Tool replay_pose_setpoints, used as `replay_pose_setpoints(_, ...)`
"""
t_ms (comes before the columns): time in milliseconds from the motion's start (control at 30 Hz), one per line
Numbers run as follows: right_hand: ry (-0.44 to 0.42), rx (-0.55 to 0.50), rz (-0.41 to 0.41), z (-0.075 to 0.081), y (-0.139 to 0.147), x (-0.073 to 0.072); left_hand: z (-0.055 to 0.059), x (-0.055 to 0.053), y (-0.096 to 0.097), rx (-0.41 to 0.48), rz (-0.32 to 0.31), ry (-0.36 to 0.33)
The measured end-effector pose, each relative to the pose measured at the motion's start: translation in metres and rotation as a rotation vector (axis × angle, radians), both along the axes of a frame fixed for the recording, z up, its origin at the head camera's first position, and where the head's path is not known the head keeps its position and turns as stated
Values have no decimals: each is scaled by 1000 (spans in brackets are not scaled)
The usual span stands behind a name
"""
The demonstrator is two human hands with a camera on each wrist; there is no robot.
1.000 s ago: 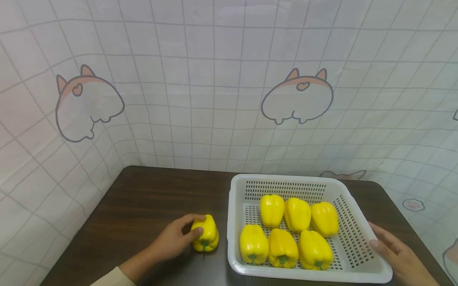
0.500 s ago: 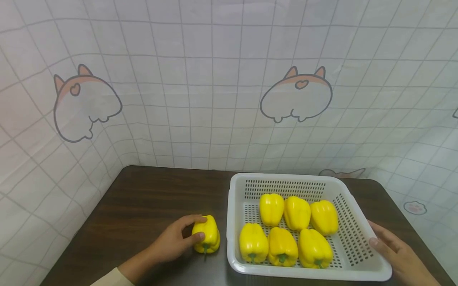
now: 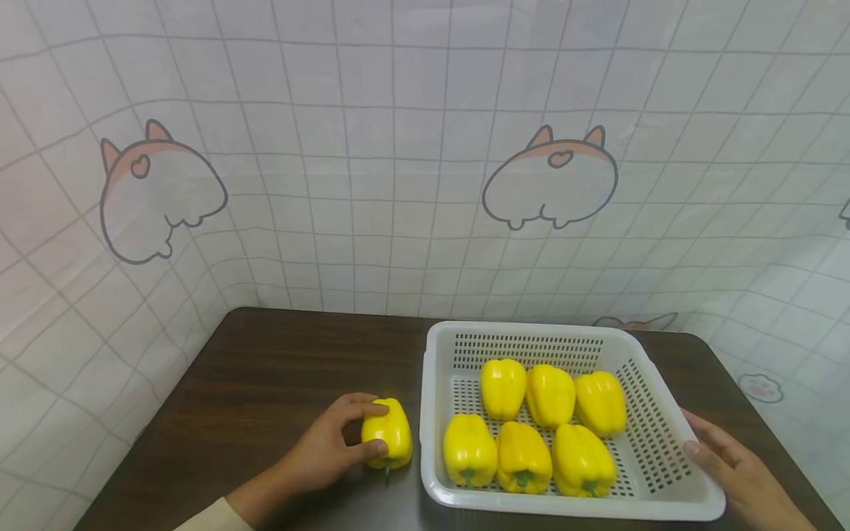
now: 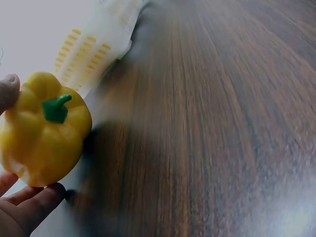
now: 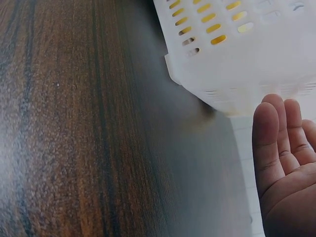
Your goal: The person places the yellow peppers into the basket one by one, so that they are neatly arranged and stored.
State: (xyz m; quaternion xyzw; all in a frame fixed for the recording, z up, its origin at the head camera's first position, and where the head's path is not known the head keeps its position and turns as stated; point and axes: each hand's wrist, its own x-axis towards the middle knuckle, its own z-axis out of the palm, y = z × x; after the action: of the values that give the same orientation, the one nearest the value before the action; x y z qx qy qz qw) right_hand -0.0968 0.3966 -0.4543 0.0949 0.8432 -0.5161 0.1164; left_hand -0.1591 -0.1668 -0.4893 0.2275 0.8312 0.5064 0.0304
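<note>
A yellow bell pepper (image 3: 388,434) with a green stem sits between the thumb and fingers of my left hand (image 3: 328,446), just left of the basket. In the left wrist view the hand (image 4: 29,210) grips this bell pepper (image 4: 47,133) from two sides, stem facing the camera; whether it touches the table cannot be told. My right hand (image 3: 747,472) is at the right side of the white plastic basket (image 3: 571,504), thumb by the rim. The right wrist view has the same hand (image 5: 289,168) with straight fingers against or very close to the basket wall (image 5: 232,64).
Several yellow bell peppers (image 3: 470,450) lie in two rows inside the basket, with bare floor at its right side. The dark wooden table (image 3: 285,361) extends to the left. Behind it hangs a white grid-patterned cloth (image 3: 372,184) with cartoon animals.
My left hand has shifted slightly right with the bell pepper, closer to the basket. The right hand and the basket stay nearly where they were.
</note>
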Motion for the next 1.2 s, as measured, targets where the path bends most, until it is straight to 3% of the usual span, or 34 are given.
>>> replay_pose_setpoints(267, 27, -15, 4, -2, 1, 1, 6, 4, 3, 43, 23, -14)
replay_pose_setpoints(400, 40, -1, 5, -4, 1, 0, 15, 7, 2, 93, 28, -13)
replay_pose_setpoints(833, 63, 8, 20, -3, 1, 1, 43, 16, -5, 120, -8, 14)
replay_pose_setpoints(1200, 65, -27, 20, -6, 3, 2, 61, 13, 3, 147, -16, 32)
